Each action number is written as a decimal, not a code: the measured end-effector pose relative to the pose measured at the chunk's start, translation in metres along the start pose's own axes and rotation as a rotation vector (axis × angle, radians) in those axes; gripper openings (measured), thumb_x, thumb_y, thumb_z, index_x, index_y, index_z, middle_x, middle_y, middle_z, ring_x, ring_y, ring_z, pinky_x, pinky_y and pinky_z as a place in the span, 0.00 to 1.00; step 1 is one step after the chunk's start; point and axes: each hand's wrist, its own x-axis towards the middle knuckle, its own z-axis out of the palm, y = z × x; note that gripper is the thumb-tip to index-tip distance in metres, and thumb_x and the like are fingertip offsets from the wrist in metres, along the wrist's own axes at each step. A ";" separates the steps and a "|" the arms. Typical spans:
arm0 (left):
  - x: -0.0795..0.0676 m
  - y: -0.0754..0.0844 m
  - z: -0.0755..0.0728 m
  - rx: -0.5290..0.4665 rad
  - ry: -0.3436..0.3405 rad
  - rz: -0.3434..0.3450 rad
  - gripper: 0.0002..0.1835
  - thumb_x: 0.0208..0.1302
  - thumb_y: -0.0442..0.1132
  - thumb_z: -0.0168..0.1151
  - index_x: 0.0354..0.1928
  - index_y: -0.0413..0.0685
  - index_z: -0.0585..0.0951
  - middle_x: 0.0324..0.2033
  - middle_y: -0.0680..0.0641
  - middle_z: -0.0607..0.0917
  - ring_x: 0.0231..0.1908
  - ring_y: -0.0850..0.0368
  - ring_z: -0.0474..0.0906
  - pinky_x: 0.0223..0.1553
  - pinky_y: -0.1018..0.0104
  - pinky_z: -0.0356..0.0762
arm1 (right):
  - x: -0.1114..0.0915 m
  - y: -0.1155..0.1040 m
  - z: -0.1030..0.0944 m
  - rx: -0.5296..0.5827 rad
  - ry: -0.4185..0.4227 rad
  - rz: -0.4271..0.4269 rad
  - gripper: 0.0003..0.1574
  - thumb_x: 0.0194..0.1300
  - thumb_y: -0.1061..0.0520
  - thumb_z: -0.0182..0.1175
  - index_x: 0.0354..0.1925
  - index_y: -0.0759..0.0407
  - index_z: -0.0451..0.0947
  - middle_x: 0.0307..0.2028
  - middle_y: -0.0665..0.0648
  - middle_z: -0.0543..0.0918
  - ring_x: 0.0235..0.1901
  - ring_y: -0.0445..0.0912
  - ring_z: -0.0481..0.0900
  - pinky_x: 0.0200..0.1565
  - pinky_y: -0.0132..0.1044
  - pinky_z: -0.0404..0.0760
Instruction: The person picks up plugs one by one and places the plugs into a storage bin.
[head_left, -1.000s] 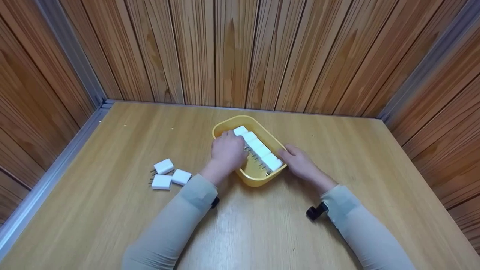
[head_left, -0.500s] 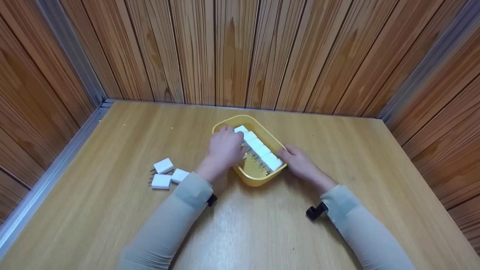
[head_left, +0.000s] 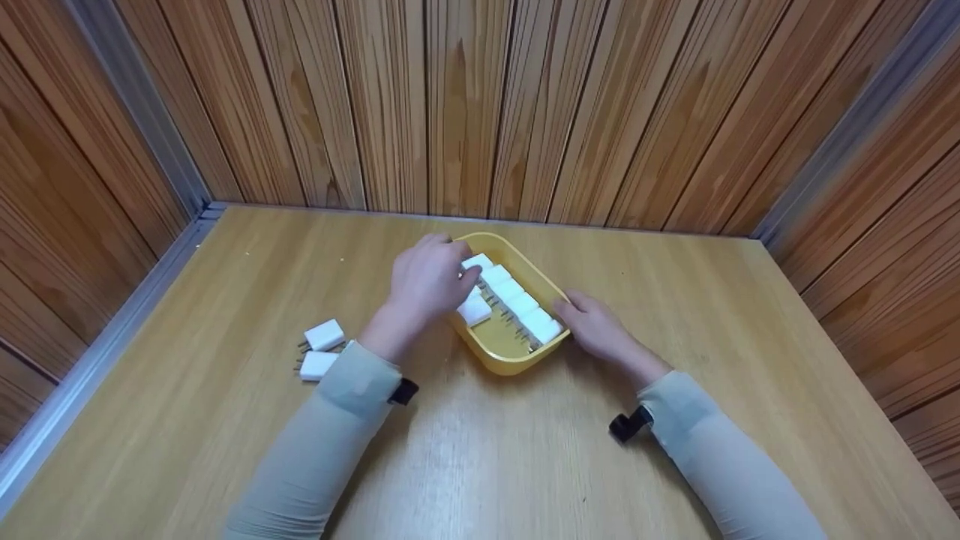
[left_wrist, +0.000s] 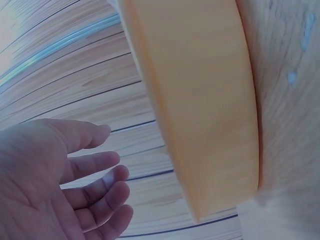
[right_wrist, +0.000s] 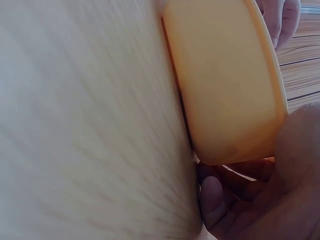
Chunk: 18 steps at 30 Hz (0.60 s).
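A yellow plastic bin [head_left: 504,366] sits on the table. Along its right wall runs a row of several white plugs [head_left: 517,297] with metal prongs; another white plug [head_left: 474,310] lies at its left side, partly hidden by my left hand. My left hand [head_left: 426,279] hovers over the bin's left rim; in the left wrist view its fingers are relaxed, holding nothing, beside the bin wall [left_wrist: 200,105]. With my right hand [head_left: 602,328] I hold the bin's right corner, thumb at the rim. The right wrist view shows those fingers [right_wrist: 212,196] curled by the corner.
Left of the bin, two white plugs [head_left: 324,335] lie on the wooden table [head_left: 510,465], close to my left sleeve [head_left: 330,427]. Wood-panelled walls [head_left: 465,105] enclose the table at the back and both sides.
My left hand has pulled back leftward out of the bin, uncovering a plug at its left side. My left sleeve now hides the third plug on the table. The right hand stays put.
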 end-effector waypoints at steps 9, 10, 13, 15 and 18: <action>-0.012 -0.012 -0.006 -0.005 0.015 -0.026 0.17 0.79 0.48 0.68 0.54 0.42 0.92 0.44 0.43 0.91 0.42 0.47 0.83 0.40 0.51 0.84 | -0.002 0.000 -0.003 -0.021 -0.017 0.014 0.31 0.89 0.45 0.47 0.70 0.65 0.79 0.51 0.61 0.84 0.51 0.54 0.78 0.58 0.49 0.74; -0.013 -0.014 -0.007 -0.005 0.008 -0.033 0.17 0.79 0.48 0.68 0.55 0.42 0.92 0.44 0.44 0.91 0.42 0.47 0.83 0.40 0.52 0.85 | -0.002 0.000 -0.003 -0.025 -0.018 0.016 0.31 0.89 0.45 0.47 0.71 0.65 0.78 0.51 0.61 0.84 0.52 0.54 0.78 0.59 0.49 0.74; -0.018 -0.018 -0.012 0.001 -0.005 -0.050 0.18 0.79 0.49 0.69 0.55 0.42 0.92 0.46 0.43 0.91 0.44 0.47 0.85 0.42 0.51 0.86 | -0.002 0.000 -0.003 -0.016 -0.011 0.017 0.31 0.89 0.45 0.47 0.69 0.65 0.79 0.51 0.61 0.84 0.52 0.54 0.78 0.59 0.49 0.74; -0.021 -0.022 -0.016 0.000 -0.003 -0.055 0.17 0.78 0.49 0.70 0.56 0.43 0.92 0.48 0.43 0.91 0.45 0.46 0.86 0.41 0.50 0.87 | -0.002 0.000 -0.002 -0.004 -0.006 0.010 0.30 0.89 0.46 0.48 0.68 0.66 0.80 0.50 0.61 0.84 0.51 0.54 0.78 0.58 0.48 0.74; -0.026 -0.030 -0.022 0.006 0.028 -0.052 0.17 0.78 0.48 0.71 0.55 0.42 0.92 0.46 0.43 0.91 0.43 0.46 0.86 0.38 0.50 0.86 | -0.002 -0.001 -0.001 0.004 0.004 0.001 0.28 0.88 0.47 0.49 0.65 0.66 0.82 0.48 0.60 0.84 0.49 0.53 0.77 0.55 0.46 0.74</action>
